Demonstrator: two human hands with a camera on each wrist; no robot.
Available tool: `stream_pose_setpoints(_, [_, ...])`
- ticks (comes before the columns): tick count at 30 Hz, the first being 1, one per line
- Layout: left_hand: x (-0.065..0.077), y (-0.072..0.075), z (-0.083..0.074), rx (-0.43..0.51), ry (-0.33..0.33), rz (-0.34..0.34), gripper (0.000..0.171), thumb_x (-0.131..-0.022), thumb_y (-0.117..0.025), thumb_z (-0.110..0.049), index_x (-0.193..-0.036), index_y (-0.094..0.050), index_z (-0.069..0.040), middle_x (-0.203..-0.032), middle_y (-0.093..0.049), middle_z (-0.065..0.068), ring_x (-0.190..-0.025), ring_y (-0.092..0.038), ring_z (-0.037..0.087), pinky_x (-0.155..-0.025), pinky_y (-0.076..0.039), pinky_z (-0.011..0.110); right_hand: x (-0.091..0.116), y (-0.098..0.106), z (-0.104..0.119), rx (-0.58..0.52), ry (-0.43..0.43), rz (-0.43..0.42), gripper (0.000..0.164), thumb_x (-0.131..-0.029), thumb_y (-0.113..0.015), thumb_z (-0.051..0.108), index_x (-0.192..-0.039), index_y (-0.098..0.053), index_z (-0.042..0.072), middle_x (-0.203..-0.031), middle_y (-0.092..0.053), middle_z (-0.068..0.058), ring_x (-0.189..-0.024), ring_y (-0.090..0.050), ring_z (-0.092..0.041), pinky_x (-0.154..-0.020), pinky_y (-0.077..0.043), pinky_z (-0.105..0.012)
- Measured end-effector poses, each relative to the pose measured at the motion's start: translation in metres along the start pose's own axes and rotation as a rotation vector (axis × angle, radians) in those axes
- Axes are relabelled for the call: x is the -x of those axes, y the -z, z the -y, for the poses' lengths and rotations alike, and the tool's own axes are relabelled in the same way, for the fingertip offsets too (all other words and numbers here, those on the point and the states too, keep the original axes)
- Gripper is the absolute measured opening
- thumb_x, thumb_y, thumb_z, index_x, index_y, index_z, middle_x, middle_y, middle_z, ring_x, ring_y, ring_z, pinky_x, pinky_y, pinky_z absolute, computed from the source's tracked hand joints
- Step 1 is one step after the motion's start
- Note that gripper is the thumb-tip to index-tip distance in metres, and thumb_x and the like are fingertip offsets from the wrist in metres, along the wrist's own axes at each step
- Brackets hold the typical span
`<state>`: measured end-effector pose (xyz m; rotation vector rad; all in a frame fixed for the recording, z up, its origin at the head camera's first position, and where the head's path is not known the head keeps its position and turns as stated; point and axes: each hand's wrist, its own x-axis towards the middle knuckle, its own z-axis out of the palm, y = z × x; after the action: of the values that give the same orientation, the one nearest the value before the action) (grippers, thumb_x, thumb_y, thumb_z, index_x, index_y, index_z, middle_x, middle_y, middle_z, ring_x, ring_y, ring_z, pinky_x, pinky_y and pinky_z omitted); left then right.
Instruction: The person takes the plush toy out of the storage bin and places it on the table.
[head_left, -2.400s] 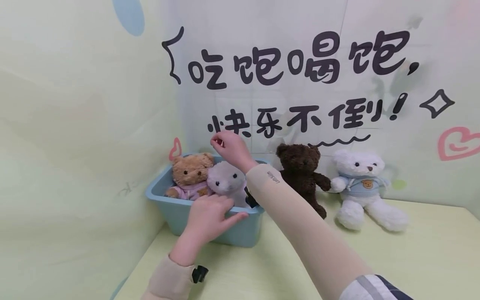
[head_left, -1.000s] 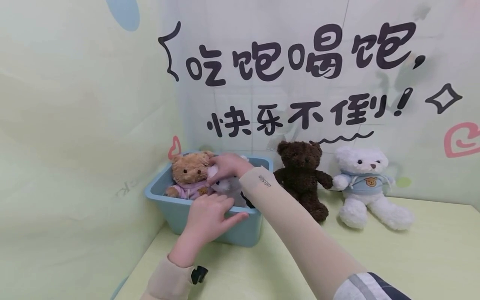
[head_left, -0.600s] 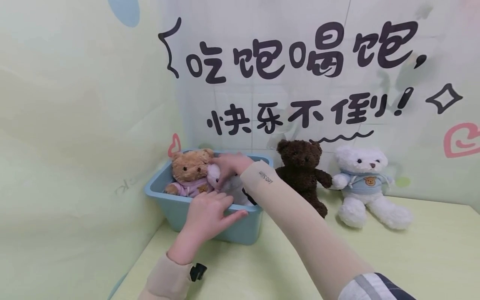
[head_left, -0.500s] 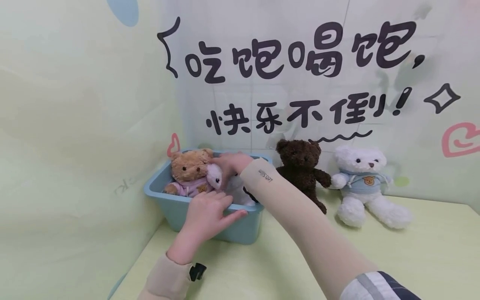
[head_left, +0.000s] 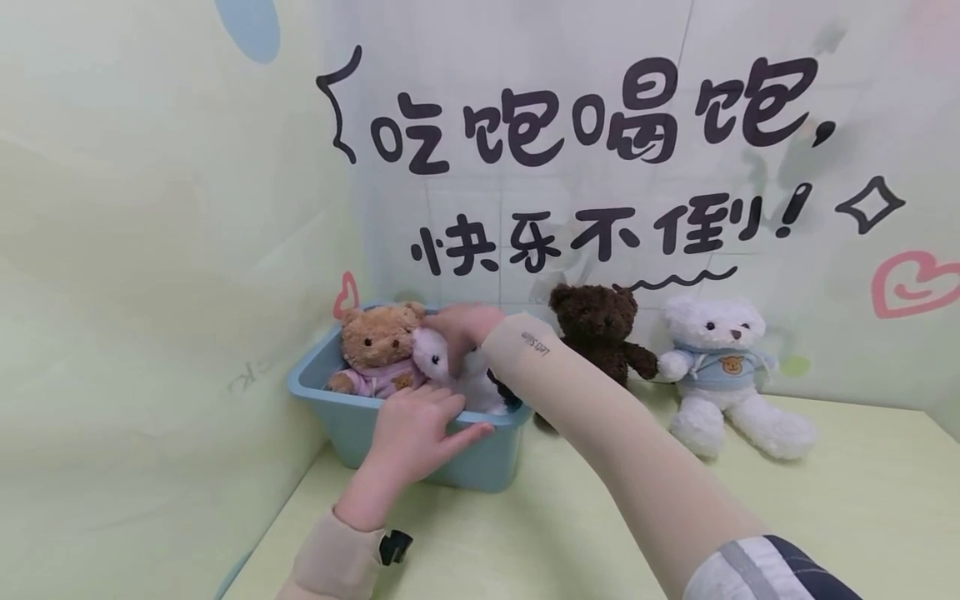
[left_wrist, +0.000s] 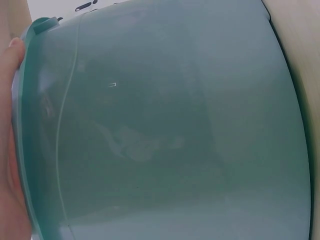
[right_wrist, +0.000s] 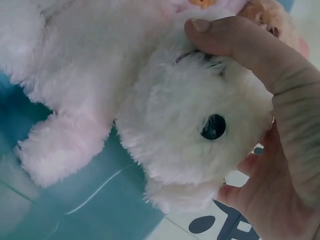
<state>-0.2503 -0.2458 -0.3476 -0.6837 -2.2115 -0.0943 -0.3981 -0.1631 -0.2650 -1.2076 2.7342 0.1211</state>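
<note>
In the head view, a blue plastic bin (head_left: 476,462) stands at the left of the table. My left hand (head_left: 408,433) holds its front rim, fingers bent over the edge and thumb stretched along it; those fingertips are hidden. Inside the bin, my right hand (head_left: 457,333) grips the head of a white plush toy (head_left: 431,354). The right wrist view shows the thumb across the front of the toy's face (right_wrist: 190,105), with fingers round the far side. Beside it in the bin sits a tan teddy bear (head_left: 375,342) in a pink top.
A dark brown teddy bear (head_left: 596,321) sits right of the bin, partly behind my right forearm. Farther right sits a white teddy bear (head_left: 716,367) in a blue top. A printed wall sheet (head_left: 585,42) rises behind the pale table (head_left: 840,508).
My right hand has come down from above the bin onto the white plush toy's head and grips it. The toy's head now leans toward the tan bear. My left hand stays put.
</note>
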Motion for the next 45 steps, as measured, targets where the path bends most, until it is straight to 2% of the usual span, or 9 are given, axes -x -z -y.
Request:
stream_pose_setpoints(6, [-0.003,0.003,-0.001,-0.007,-0.030,-0.044,0.049,-0.075,-0.051,-0.062,-0.056,-0.030,-0.023,-0.053,-0.024,-0.012,-0.043,-0.020,0.006,-0.042,-0.015,0.022,0.003,0.017,-0.010,-0.072,0.044,-0.038,0.091,-0.055,-0.075,0.018,-0.135,-0.033,0.017,-0.110,-0.048,0.000,-0.085,-0.049,-0.014,-0.064,-0.044,-0.025])
stream_pose_setpoints(11, [-0.006,0.005,0.000,-0.006,-0.048,-0.068,0.048,-0.074,-0.053,-0.061,-0.056,-0.030,-0.022,-0.053,-0.021,-0.013,-0.043,-0.016,0.004,-0.041,-0.013,0.022,0.014,0.038,-0.020,-0.058,0.056,-0.118,0.082,-0.057,-0.076,0.026,-0.130,-0.039,0.019,-0.116,-0.047,0.000,-0.093,-0.047,-0.013,-0.074,-0.041,-0.026])
stream_pose_setpoints(15, [-0.005,0.004,0.002,-0.009,-0.032,-0.046,0.048,-0.072,-0.056,-0.060,-0.057,-0.031,-0.022,-0.053,-0.020,-0.013,-0.041,-0.019,0.006,-0.040,-0.014,0.023,0.023,0.051,-0.026,-0.022,0.048,-0.192,0.084,-0.057,-0.075,0.033,-0.131,-0.037,0.022,-0.118,-0.047,0.002,-0.097,-0.045,-0.012,-0.079,-0.037,-0.027])
stream_pose_setpoints(20, [-0.002,0.000,0.002,-0.007,-0.009,0.004,0.048,-0.074,-0.052,-0.061,-0.057,-0.031,-0.023,-0.050,-0.023,-0.011,-0.040,-0.020,0.007,-0.040,-0.015,0.024,0.035,0.063,-0.034,-0.045,0.046,-0.263,0.085,-0.060,-0.074,0.033,-0.134,-0.034,0.020,-0.122,-0.041,-0.003,-0.103,-0.042,-0.017,-0.083,-0.037,-0.032])
stream_pose_setpoints(26, [0.000,-0.003,0.000,0.003,-0.003,0.014,0.047,-0.076,-0.050,-0.062,-0.057,-0.032,-0.023,-0.050,-0.025,-0.010,-0.041,-0.023,0.008,-0.043,-0.019,0.024,0.049,0.079,-0.040,-0.037,0.025,-0.350,0.086,-0.062,-0.072,0.038,-0.136,-0.030,0.021,-0.127,-0.037,-0.004,-0.108,-0.039,-0.019,-0.084,-0.036,-0.033])
stream_pose_setpoints(32, [0.000,-0.004,0.000,-0.011,0.007,0.020,0.048,-0.077,-0.047,-0.064,-0.057,-0.032,-0.022,-0.050,-0.025,-0.010,-0.041,-0.022,0.007,-0.043,-0.019,0.024,0.060,0.094,-0.043,0.073,0.012,-0.425,0.088,-0.061,-0.071,0.040,-0.136,-0.028,0.022,-0.124,-0.038,-0.003,-0.106,-0.039,-0.021,-0.082,-0.036,-0.037])
stream_pose_setpoints(36, [0.000,-0.003,0.000,-0.013,0.010,0.014,0.048,-0.076,-0.048,-0.064,-0.057,-0.032,-0.023,-0.051,-0.026,-0.010,-0.041,-0.022,0.007,-0.042,-0.018,0.024,0.063,0.095,-0.043,0.150,-0.009,-0.449,0.089,-0.060,-0.069,0.041,-0.137,-0.027,0.023,-0.124,-0.038,-0.001,-0.105,-0.037,-0.021,-0.081,-0.036,-0.039])
stream_pose_setpoints(40, [0.000,-0.003,0.001,-0.014,0.020,0.021,0.048,-0.076,-0.047,-0.064,-0.057,-0.032,-0.023,-0.051,-0.026,-0.010,-0.041,-0.022,0.008,-0.042,-0.019,0.025,0.063,0.087,-0.045,0.144,-0.032,-0.484,0.091,-0.061,-0.068,0.043,-0.138,-0.023,0.025,-0.128,-0.036,-0.001,-0.108,-0.037,-0.022,-0.084,-0.034,-0.040])
stream_pose_setpoints(45, [0.001,-0.004,0.000,-0.015,0.015,0.015,0.049,-0.076,-0.048,-0.064,-0.056,-0.031,-0.023,-0.050,-0.025,-0.010,-0.041,-0.021,0.008,-0.042,-0.017,0.025,0.063,0.072,-0.050,0.126,-0.074,-0.575,0.093,-0.062,-0.066,0.047,-0.139,-0.017,0.030,-0.132,-0.034,0.001,-0.112,-0.036,-0.022,-0.085,-0.031,-0.043])
